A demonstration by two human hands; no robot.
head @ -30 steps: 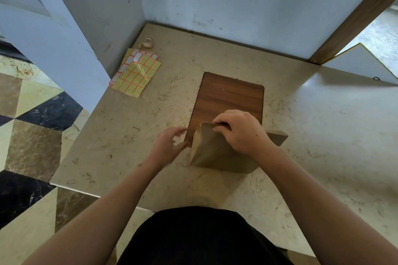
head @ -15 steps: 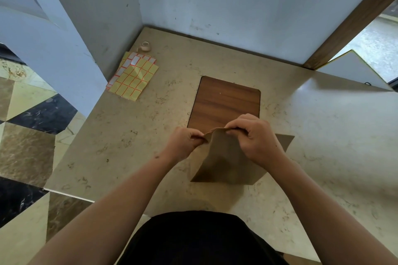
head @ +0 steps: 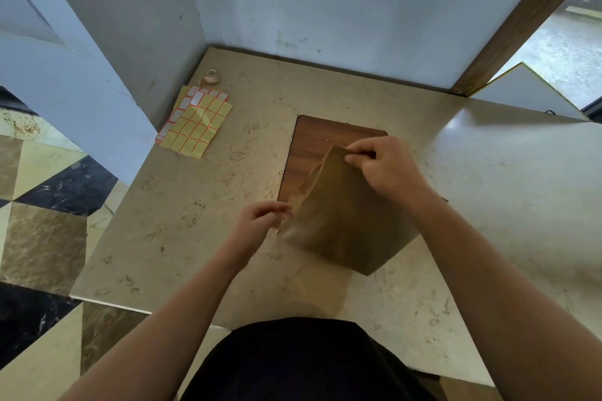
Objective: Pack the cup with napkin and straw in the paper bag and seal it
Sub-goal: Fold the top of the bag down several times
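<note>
A brown paper bag (head: 338, 218) stands tilted on the marble counter (head: 202, 231), its mouth toward the far side. My right hand (head: 381, 166) pinches the bag's top edge at the far corner. My left hand (head: 260, 221) holds the near left edge of the bag's mouth with curled fingers. The bag partly covers a wooden board (head: 312, 146) set in the counter. No cup, napkin or straw is visible.
A sheet of yellow stickers (head: 195, 124) lies at the back left, with a small roll of tape (head: 211, 76) behind it near the wall corner. Walls close off the back and left. The counter's front edge drops to a tiled floor (head: 42, 238).
The bag has been lifted from nearly flat to a tilted, opened shape. My right hand moved up and right along the top edge; my left hand dropped to the lower left edge.
</note>
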